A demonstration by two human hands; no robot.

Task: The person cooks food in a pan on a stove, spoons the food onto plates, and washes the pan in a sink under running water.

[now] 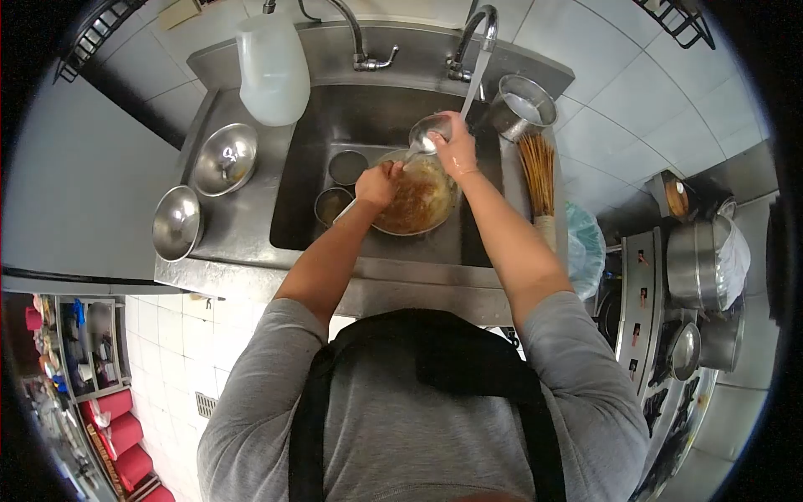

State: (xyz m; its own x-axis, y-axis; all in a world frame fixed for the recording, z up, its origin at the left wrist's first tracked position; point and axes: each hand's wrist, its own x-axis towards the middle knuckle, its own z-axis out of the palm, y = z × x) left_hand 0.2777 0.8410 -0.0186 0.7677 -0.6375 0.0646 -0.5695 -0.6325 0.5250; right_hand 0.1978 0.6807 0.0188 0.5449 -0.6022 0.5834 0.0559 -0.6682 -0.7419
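A metal ladle (pixel 427 132) is held at a slant over the sink, its bowl end near the running water. My left hand (pixel 379 184) is closed around its handle, and the handle's end sticks out below my fist. My right hand (pixel 456 149) grips the ladle's bowl, with wet fingers partly hidden behind the metal. Beneath both hands sits a large round vessel (pixel 412 205) filled with cloudy brown liquid. Two small round metal cups (pixel 347 167) lie in the sink to the left of it.
Water falls from the right faucet (pixel 481 25) into the sink (pixel 381 100). Two steel bowls (pixel 226 159) and a white plastic jug (pixel 274 71) stand on the left. A metal pot (pixel 523 105) and a bamboo brush (pixel 538 176) are at the right edge, near a stove.
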